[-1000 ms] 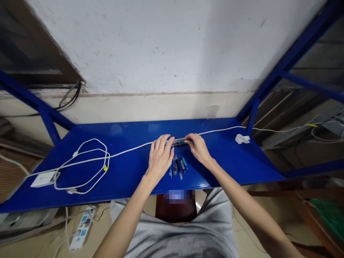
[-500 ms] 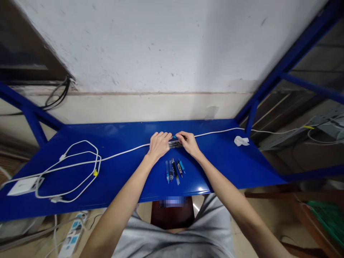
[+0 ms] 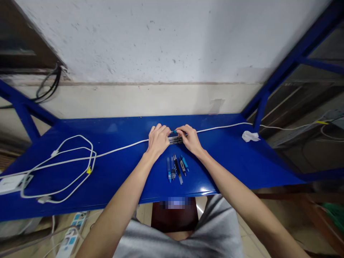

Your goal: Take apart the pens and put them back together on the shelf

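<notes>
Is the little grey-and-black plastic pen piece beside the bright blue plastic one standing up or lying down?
Lying down: the grey-and-black piece is stretched out lengthwise on the shiny blue tabletop.

Workroom: blue bench point(image 3: 228, 157), scuffed wall point(image 3: 129, 43)

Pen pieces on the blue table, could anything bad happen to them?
Maybe! The loose pen pieces lie between the hands and the front edge of the blue table, so a bumped one might roll off.

The left hand and right hand are close around some thin pens, so a finger could knock those askew.

The white cable shows on both sides of the hands, so it might get tugged.
</notes>
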